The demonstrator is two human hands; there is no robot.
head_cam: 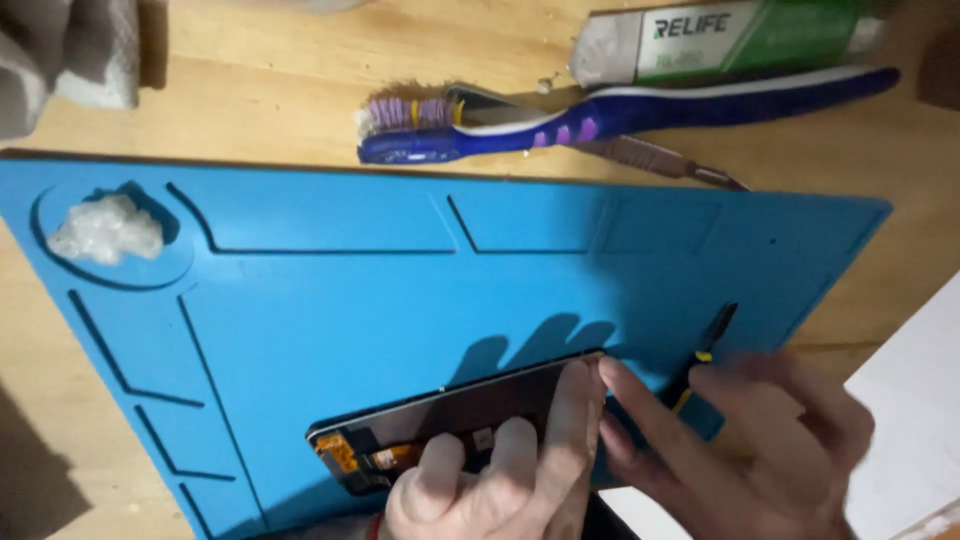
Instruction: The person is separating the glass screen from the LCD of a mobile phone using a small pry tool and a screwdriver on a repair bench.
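A dark phone screen panel [440, 415] with an orange flex cable at its left end lies on a blue work mat [330, 300], near the front edge. My left hand [500, 475] rests on the panel, its fingers curled over the near edge. My right hand [760, 450] is blurred beside it; its index finger touches the panel's right corner, and a thin black and yellow tool [700, 360] sticks up from between its fingers.
A wad of crumpled clear film [105, 230] sits in the mat's round recess. Behind the mat on the wooden table lie a blue toothbrush [600, 118], metal tweezers [650, 158] and a green and white tube [720, 42]. White sheet [915, 400] at right.
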